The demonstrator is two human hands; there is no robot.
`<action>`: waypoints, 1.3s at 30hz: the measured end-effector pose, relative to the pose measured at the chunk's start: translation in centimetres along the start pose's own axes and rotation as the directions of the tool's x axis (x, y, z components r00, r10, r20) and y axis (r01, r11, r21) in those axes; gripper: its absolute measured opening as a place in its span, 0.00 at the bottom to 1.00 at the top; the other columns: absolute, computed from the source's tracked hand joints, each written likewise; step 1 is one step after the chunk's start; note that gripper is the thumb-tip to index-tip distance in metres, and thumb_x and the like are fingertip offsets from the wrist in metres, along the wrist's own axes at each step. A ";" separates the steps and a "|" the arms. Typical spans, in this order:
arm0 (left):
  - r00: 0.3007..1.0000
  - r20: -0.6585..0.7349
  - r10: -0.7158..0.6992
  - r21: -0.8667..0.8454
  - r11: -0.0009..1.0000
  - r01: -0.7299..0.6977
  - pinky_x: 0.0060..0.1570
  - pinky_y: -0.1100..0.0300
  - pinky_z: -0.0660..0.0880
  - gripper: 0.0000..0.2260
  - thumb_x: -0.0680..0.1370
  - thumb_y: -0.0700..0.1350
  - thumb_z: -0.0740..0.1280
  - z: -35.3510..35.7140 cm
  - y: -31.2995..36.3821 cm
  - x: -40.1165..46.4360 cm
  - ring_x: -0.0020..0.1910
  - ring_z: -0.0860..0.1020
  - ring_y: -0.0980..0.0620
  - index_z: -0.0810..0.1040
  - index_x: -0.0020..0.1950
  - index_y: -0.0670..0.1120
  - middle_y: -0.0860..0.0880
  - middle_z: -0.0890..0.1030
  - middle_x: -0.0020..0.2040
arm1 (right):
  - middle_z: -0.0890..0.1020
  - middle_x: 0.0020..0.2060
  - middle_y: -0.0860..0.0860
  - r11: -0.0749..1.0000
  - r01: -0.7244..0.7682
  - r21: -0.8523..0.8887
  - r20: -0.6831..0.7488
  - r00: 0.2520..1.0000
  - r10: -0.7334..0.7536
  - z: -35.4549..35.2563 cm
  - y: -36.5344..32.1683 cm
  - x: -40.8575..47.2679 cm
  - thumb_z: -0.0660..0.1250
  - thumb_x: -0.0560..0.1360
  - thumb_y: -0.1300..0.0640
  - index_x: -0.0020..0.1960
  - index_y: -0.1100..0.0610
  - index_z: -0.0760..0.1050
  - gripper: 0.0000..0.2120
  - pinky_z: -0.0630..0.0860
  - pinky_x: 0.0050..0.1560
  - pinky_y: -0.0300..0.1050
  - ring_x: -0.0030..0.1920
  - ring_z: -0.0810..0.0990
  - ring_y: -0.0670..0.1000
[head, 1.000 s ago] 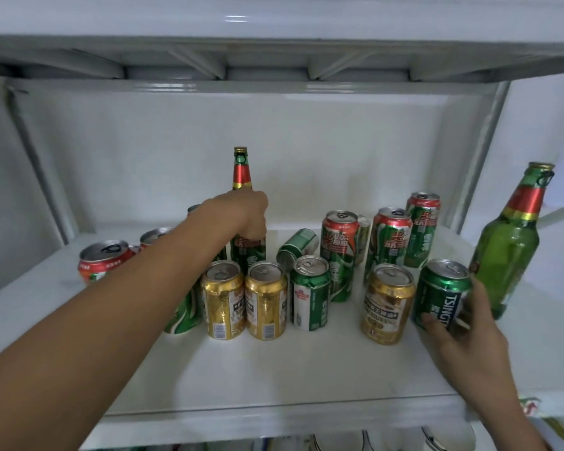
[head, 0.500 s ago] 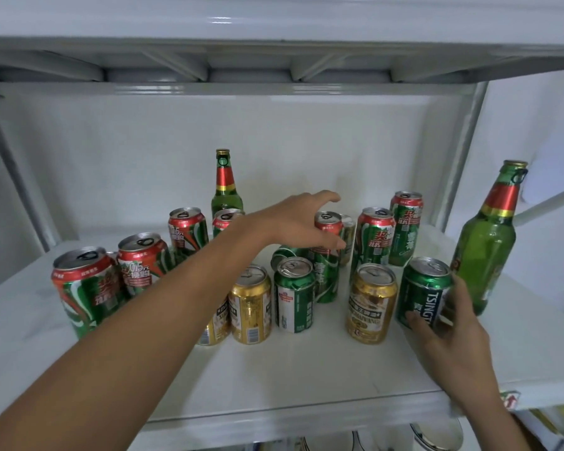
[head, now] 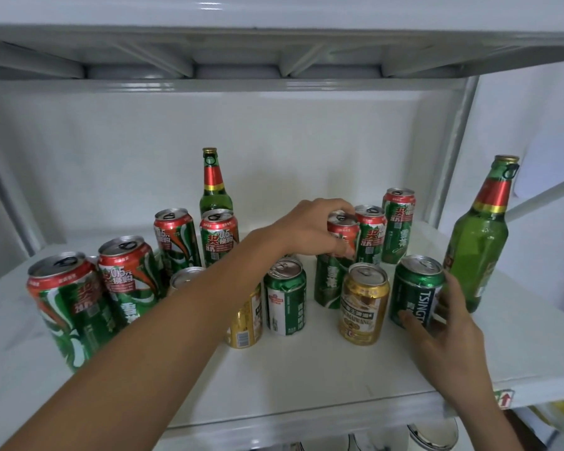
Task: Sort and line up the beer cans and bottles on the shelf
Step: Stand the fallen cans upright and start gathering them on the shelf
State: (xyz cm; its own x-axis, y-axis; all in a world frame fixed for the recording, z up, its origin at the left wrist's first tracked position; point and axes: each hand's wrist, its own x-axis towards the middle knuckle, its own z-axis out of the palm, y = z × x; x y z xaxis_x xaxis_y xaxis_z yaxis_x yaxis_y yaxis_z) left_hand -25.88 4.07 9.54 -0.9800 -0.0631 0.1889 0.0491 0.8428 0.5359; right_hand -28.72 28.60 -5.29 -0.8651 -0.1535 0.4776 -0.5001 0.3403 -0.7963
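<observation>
Red-topped can (head: 338, 252) sits in left hand's (head: 310, 227) closed grip; right hand (head: 443, 323) clasps Tsingtao can (head: 415, 289).

Cans (head: 285, 301) mid-shelf (head: 306, 379); bottle (head: 477, 245) right, another (head: 213, 183) behind.

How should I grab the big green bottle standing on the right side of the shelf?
Grip the green bottle around its wide lower body, coming from the front right. It stands upright near the shelf edge with open space on that side, while the right hand and the Tsingtao can crowd its left. The narrow neck would likely give a wobblier hold.
</observation>
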 end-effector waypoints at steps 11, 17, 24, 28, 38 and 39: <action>0.954 0.286 -0.091 -0.136 0.982 0.134 0.63 0.51 0.80 0.42 0.77 0.46 0.76 -3.1 0.5 -0.6 0.65 0.78 0.44 0.54 0.83 0.59 0.44 0.66 0.78 | 0.79 0.59 0.47 0.999 -0.033 0.034 0.015 0.999 0.033 -0.1 -0.3 -0.1 0.75 0.74 0.61 0.77 0.43 0.62 0.38 0.72 0.53 0.43 0.54 0.79 0.52; 0.947 0.184 -0.262 0.064 0.965 0.254 0.59 0.53 0.80 0.25 0.82 0.44 0.68 -6.2 -2.6 2.0 0.61 0.80 0.46 0.66 0.78 0.54 0.45 0.74 0.70 | 0.79 0.60 0.46 0.999 -0.040 0.024 0.016 0.999 0.040 -0.2 0.1 -0.1 0.76 0.74 0.60 0.77 0.43 0.62 0.38 0.73 0.51 0.45 0.54 0.80 0.53; 0.925 0.095 -0.368 0.442 0.848 0.292 0.55 0.48 0.81 0.24 0.81 0.54 0.68 -2.6 -7.1 5.4 0.64 0.76 0.43 0.72 0.75 0.50 0.46 0.71 0.75 | 0.80 0.58 0.47 0.998 -0.046 0.041 0.011 0.999 0.045 -0.2 -0.3 0.0 0.76 0.73 0.60 0.72 0.35 0.63 0.38 0.73 0.53 0.46 0.53 0.80 0.53; 0.867 0.079 -0.492 0.535 0.755 0.379 0.61 0.43 0.79 0.33 0.76 0.59 0.73 -1.0 -8.8 6.2 0.59 0.79 0.41 0.69 0.77 0.46 0.43 0.73 0.72 | 0.80 0.57 0.48 0.997 -0.057 0.053 -0.006 0.998 0.057 -0.1 -0.5 0.1 0.78 0.72 0.60 0.69 0.29 0.60 0.41 0.76 0.53 0.47 0.52 0.81 0.54; 0.815 0.134 -0.563 0.471 0.760 0.448 0.57 0.45 0.82 0.34 0.73 0.55 0.78 -0.4 -9.8 5.3 0.43 0.80 0.44 0.67 0.73 0.44 0.41 0.75 0.62 | 0.82 0.59 0.50 0.997 -0.044 0.067 0.023 0.999 0.042 -0.1 0.2 0.4 0.76 0.72 0.63 0.75 0.38 0.63 0.40 0.74 0.47 0.41 0.52 0.82 0.52; 0.819 0.129 -0.559 0.474 0.760 0.444 0.57 0.45 0.82 0.34 0.73 0.54 0.78 -0.5 -9.7 5.3 0.41 0.78 0.46 0.67 0.73 0.44 0.41 0.75 0.62 | 0.82 0.60 0.50 0.996 -0.043 0.075 0.027 0.999 0.041 -0.1 0.2 0.4 0.76 0.73 0.63 0.75 0.38 0.63 0.40 0.75 0.47 0.41 0.52 0.82 0.52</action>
State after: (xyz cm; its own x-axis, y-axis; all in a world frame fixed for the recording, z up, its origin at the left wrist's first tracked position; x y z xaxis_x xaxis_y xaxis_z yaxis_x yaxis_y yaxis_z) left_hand -31.41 -4.75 5.73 -0.8552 -0.4536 -0.2508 -0.4893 0.8662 0.1017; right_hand -29.12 28.68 -5.24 -0.8856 -0.1645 0.4343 -0.4641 0.2759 -0.8417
